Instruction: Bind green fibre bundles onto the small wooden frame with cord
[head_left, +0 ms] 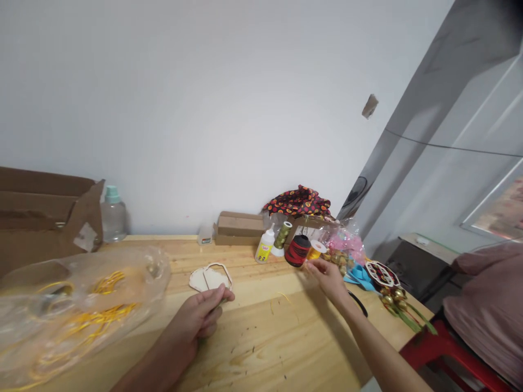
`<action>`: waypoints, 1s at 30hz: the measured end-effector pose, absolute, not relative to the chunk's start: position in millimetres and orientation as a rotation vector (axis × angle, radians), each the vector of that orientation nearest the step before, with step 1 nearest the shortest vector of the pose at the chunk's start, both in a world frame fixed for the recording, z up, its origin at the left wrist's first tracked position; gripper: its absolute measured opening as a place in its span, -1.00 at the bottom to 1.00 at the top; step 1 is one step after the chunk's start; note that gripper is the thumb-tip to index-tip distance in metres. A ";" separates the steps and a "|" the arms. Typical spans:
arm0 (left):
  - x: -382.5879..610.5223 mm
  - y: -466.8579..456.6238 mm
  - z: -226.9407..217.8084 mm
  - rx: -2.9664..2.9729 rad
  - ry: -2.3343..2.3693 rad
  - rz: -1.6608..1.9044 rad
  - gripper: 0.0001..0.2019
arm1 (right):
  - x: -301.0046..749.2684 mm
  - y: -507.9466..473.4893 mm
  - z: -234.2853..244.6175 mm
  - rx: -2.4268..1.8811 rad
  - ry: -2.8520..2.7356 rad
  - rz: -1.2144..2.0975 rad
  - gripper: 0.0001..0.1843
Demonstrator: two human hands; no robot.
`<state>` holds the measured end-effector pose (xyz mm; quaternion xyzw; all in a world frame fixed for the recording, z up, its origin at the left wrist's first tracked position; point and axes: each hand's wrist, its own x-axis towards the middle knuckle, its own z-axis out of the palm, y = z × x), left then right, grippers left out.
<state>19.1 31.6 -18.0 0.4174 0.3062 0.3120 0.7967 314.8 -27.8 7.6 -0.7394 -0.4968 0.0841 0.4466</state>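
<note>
Frame [224,266], pale and thin-rimmed, is at the left hand [200,314], near the middle of the tabletop [229,356]. That hand is closed, its thumb pressed against the curled forefinger, pinching the frame's near edge. From the fingertips the frame points away from the person, toward the wall [229,109], its far rim curving round at the top; the fingers cover its near part, so I cannot tell exactly how its long axis runs. Behind it appears a cream plate [198,281], its long axis running roughly left to right; whether the two touch is unclear. The right hand [330,282] reaches forward, thumb and forefinger drawn close together, just in front of the red-and-black spool [298,251] and the yellow spool [315,250]; I cannot tell whether anything is between its fingertips. Left of these spools stand a glue bottle [265,247] and a green spool [283,235]. Loose yellow threads [284,297] lie on the tabletop between the hands.
</note>
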 end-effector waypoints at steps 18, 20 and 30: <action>16.0 31.5 -18.1 0.873 0.655 0.691 -0.65 | 309.8 12.4 18.9 -1.870 -1.049 0.166 -0.37; 15.9 32.4 -17.7 0.872 0.658 0.700 -0.64 | 305.9 -2.4 24.5 -1.795 -1.110 0.278 -0.46; 17.5 28.8 -8.9 0.894 0.627 0.811 -0.66 | 283.9 -71.9 40.5 -1.215 -0.950 0.890 -0.37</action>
